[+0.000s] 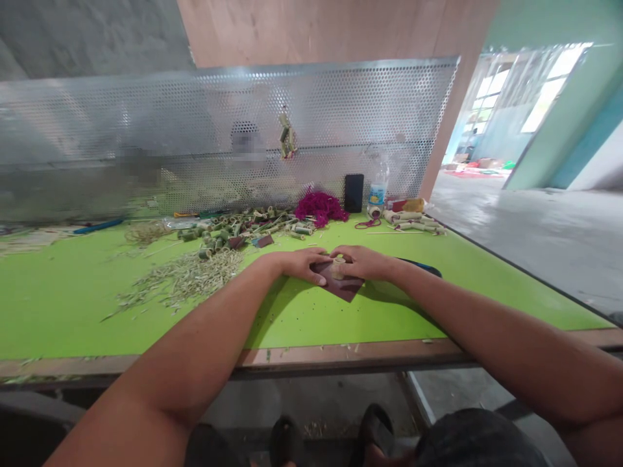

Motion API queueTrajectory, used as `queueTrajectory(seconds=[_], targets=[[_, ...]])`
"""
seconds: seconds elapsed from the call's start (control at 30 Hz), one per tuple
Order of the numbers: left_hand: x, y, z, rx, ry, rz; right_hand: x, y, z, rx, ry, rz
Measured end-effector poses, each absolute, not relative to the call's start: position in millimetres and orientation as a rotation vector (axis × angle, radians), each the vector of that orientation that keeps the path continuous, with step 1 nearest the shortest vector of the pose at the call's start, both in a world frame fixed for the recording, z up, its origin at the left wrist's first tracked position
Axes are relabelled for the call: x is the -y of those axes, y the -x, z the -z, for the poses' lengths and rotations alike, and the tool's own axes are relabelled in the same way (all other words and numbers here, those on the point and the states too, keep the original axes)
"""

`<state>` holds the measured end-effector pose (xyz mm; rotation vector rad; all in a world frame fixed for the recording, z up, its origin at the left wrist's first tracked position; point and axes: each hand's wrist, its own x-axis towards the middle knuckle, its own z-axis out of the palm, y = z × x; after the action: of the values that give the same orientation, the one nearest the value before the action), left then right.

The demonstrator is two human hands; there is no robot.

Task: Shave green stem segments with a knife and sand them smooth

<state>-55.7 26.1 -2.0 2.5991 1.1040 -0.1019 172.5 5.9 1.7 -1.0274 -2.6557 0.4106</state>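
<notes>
Green tabletop (311, 324) below, hands (300, 263) (367, 262) flank bamboo piece (337, 269).

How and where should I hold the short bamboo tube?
Probably by the sides of the bamboo tube, right hand from the right: its rim faces up, and the left hand rests on the left of the brown sheet beneath.

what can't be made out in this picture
All in the head view:
- Right side of the bamboo piece: hidden by the right hand.
- Far part of the maroon sandpaper: covered by the left hand and right hand.
- Dark, blue-edged object: partly behind the right forearm, so unidentifiable.
- Bottle label wording: too small and blurred.
</notes>
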Motion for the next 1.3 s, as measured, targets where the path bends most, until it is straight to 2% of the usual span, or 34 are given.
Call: queueTrajectory(seconds=[0.4,0.6,0.8,0.97,1.13,1.3], targets=[[-27.1,55.5,3.9,-1.097,-2.581,0.040,-1.4,-167.2,3.9,2.632,0.969,-0.337],[-30.3,56.0,5.3,-1.032,-2.590,0.017,0.5,-167.8,-0.7,2.763,0.726,-0.209],[-29.1,56.7,3.3,-1.021,-2.565,0.034,2.3,-167.7,-6.3,2.829,0.443,-0.341],[-28.5,55.0,2.7,-1.059,-2.578,0.058,1.8,-173.0,-8.1,2.798,0.587,-0.406],[-29.9,53.6,3.1,-1.062,-2.635,0.118,1.9,-179.4,-5.4,2.830,0.828,-0.255],[-29.9,53.2,2.8,-1.090,-2.591,0.105,0.0,-178.4,-4.1,2.875,0.857,-0.084]])
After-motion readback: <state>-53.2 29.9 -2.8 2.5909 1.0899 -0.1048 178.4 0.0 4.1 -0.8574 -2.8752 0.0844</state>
